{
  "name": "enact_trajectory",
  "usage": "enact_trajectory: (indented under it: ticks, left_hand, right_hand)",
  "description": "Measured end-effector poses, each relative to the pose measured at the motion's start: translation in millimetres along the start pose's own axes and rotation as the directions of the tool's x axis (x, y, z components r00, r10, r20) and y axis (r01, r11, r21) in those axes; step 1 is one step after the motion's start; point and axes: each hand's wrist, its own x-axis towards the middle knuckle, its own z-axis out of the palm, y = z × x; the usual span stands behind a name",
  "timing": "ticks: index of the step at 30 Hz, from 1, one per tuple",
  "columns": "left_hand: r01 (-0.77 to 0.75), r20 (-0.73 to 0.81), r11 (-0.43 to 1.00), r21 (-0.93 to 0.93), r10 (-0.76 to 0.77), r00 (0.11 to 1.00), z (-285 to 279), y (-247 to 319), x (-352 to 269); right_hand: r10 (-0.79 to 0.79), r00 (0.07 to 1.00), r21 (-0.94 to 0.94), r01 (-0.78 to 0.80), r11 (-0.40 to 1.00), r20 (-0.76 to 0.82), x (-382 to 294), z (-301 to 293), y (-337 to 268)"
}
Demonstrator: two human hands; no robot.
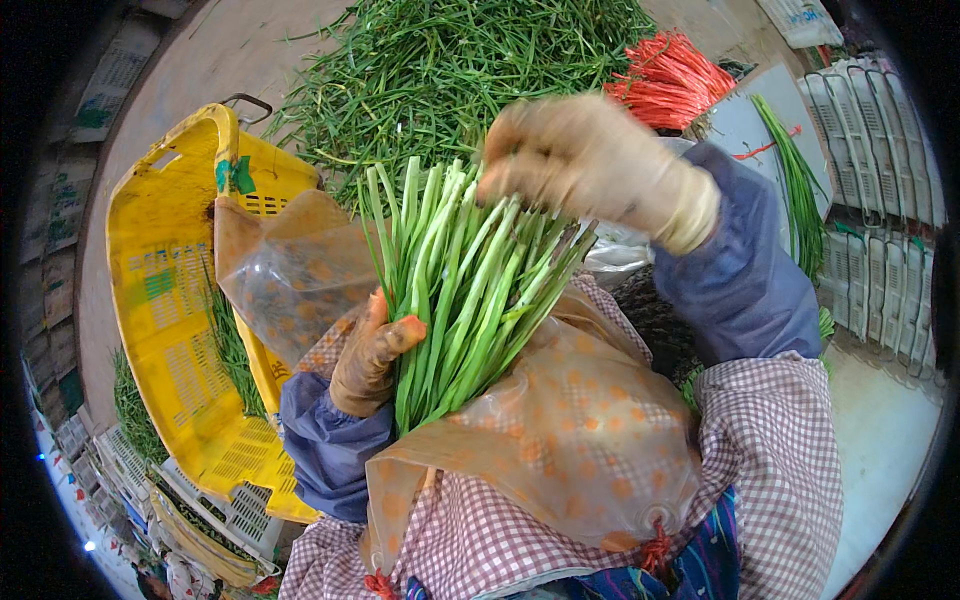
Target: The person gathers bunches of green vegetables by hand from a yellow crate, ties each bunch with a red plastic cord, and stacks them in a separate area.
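A loose bunch of long green vegetable stalks (469,292), likely garlic chives or scallions, fans out over my lap in the middle of the view. My left hand (373,360), in a stained glove with worn fingertips, holds the bunch from its left side, thumb across the front. Above the stalks' upper ends is my right hand (574,161), gloved and blurred by motion, fingers bent down at the tips; whether it pinches any stalk cannot be told. A plastic apron (600,420) with orange spots lies under the bunch.
A yellow plastic crate (169,300) with greens inside stands at the left. Beyond my hands lies a big heap of green leaves (450,67). Red ties (671,79) lie at its right, near a tied green bundle (795,187) on a board. White crates (874,142) stand stacked far right.
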Motion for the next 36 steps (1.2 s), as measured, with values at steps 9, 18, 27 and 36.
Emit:
enact_trajectory:
  ticks: [9,18,27,36]
  left_hand:
    - [-0.152,0.046,0.605,0.782,0.187,0.981,21,10,-5]
    - [0.011,-0.070,0.968,0.249,0.006,0.997,-9,5,-2]
    - [0.007,-0.049,0.995,0.103,-0.002,0.999,25,11,9]
    - [-0.049,0.231,0.953,0.300,-0.023,0.973,40,12,2]
  right_hand:
    - [-0.289,0.934,-0.290,0.222,0.931,-0.212,11,35,41]
    - [0.016,0.965,0.433,0.103,0.895,-0.261,1,-3,40]
    - [-0.512,0.850,-0.169,0.490,0.855,-0.126,-32,9,7]
    - [-0.560,0.827,-0.120,0.552,0.825,-0.051,6,36,38]
